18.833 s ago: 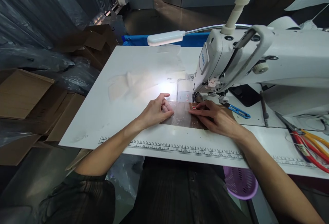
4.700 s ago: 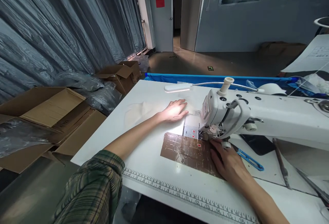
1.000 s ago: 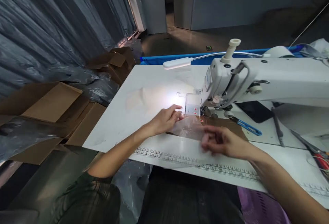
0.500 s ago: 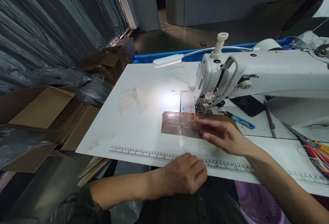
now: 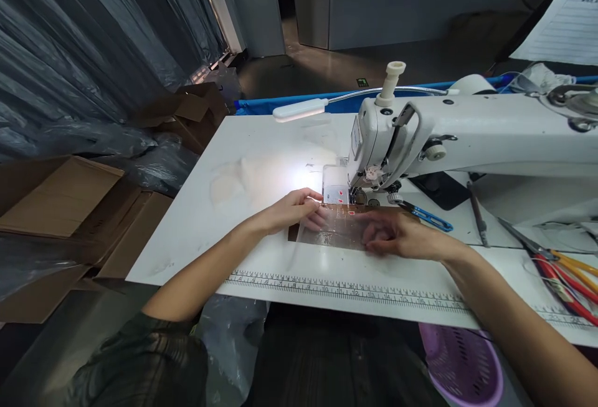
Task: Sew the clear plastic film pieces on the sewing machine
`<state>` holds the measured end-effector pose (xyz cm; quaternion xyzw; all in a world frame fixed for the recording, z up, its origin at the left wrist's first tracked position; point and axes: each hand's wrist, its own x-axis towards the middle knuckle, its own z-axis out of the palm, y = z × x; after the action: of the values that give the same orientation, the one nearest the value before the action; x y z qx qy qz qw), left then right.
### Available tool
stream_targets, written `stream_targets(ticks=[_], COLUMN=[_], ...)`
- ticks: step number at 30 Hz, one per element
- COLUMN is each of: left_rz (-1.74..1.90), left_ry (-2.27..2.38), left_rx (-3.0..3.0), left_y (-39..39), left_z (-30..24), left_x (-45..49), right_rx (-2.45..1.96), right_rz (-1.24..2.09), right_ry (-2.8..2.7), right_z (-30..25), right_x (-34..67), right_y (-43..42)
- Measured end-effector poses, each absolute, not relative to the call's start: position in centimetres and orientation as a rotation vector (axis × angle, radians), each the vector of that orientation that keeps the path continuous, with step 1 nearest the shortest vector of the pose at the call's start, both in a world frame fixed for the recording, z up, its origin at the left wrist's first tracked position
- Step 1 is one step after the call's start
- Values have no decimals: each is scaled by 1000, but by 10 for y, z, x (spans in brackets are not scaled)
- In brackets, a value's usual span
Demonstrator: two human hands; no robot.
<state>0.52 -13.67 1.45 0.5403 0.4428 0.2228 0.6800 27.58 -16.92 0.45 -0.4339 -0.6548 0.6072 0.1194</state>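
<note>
A flat brown strip [image 5: 293, 232] lies on the sewing table in front of the sewing machine's [image 5: 369, 139] presser foot, a shiny clear plastic sheet [image 5: 334, 235] over it. My left hand [image 5: 294, 209] is at the sheet's left end, thumb above and fingers showing hazily through the plastic, closed on it. At the right end is my right hand [image 5: 397, 234], index finger stretched left and the others curled against the sheet. Its fingertips also look hazy, as if behind plastic. A small red mark [image 5: 352, 212] shows near the strip's far edge.
Blue thread snips [image 5: 427, 216] lie right of the needle, with red- and orange-handled scissors [image 5: 555, 263] farther right. A printed ruler [image 5: 336, 290] runs along the table's front edge. A lit lamp [image 5: 299, 110] hangs over the table. Cardboard boxes [image 5: 60, 198] stand left; a purple basket [image 5: 460, 363] sits below.
My left hand has moved from a loose fist at the table's front edge up to the left end of the plastic sheet and closed on it. My right hand's fingers have curled more.
</note>
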Motion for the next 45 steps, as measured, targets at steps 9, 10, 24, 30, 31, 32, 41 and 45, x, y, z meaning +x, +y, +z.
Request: stream_targets(ticks=[9, 10, 24, 30, 31, 32, 41, 45], left_rz=[570, 610, 972, 1007, 1006, 1006, 1173, 870], left_ry=[986, 976, 865, 854, 858, 863, 1229, 991], left_rx=[1518, 1476, 807, 758, 757, 758, 1668, 2416], left_y=[-144, -144, -144, -145, -144, -144, -140, -146], left_z=[0, -3, 1, -2, -2, -3, -3, -3], left_x=[10, 9, 16, 19, 19, 20, 10, 10], right_rx=[-1481, -1485, -1491, -1482, -1484, -1485, -1771, -1754], right_rz=[1538, 1567, 1568, 1518, 1507, 1493, 941, 842], right_ry=[-1841, -1748, -1096, -1082, -1081, -1084, -1749, -1969], right_z=[-4, -7, -18, -21, -20, -20, -18, -11], right_x=[266, 264, 263, 261, 260, 259, 264, 268], right_y=[-157, -156, -158, -158, -158, -158, -160, -159])
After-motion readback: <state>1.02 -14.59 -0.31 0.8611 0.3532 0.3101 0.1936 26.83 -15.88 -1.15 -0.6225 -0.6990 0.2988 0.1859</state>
